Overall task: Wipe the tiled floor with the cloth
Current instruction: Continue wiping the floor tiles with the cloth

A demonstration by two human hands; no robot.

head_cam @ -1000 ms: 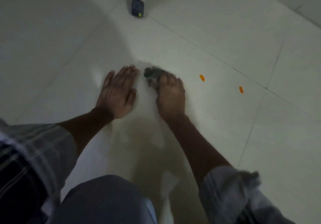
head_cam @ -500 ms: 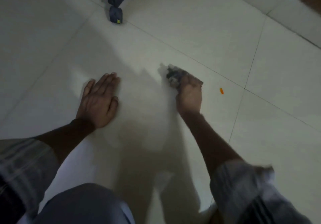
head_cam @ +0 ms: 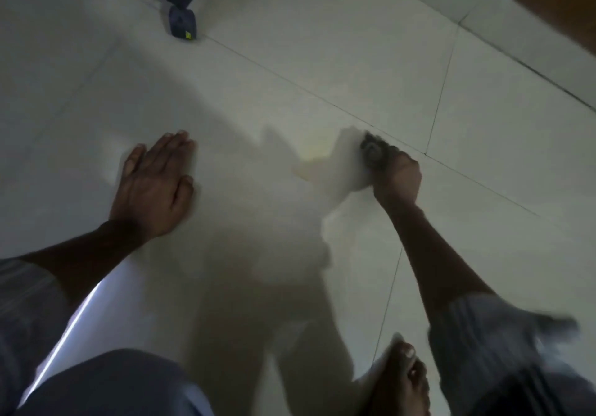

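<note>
Grey cloth [head_cam: 374, 155] gripped by right hand [head_cam: 397, 179] beside a grout line; left hand [head_cam: 154, 186] flat.

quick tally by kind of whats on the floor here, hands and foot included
hands: 2, left hand flat on the tile, right hand gripping the cloth
cloth: 1
bare foot: 1
dark object at the top: 1
total: 5
</note>
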